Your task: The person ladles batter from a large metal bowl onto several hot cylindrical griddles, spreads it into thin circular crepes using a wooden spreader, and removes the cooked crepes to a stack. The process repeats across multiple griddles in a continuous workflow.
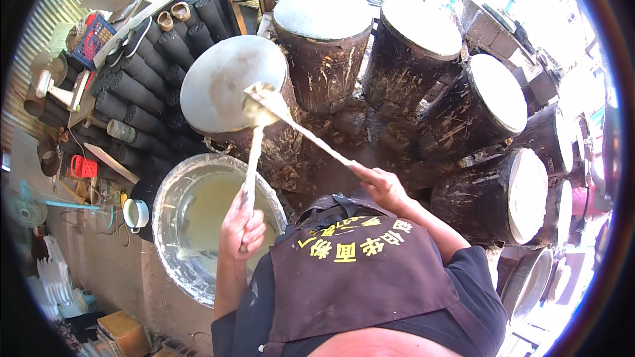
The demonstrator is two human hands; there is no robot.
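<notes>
My left hand grips a batter-coated upright handle, which rises to a pale ladle head. My right hand holds a long, thin handle slanting up to the same spot, where the tool heads overlap over the near-left drum's pale round top; whether they touch cannot be told. Below my left hand is a large tub with pale yellow liquid in it, its rim smeared white. A dark apron covers my front.
More dark drums with white tops curve round to the right. Stacked black perforated cylinders stand at the left, near a blue crate, a red basket, a white mug and a fan. Cardboard boxes lie lower left.
</notes>
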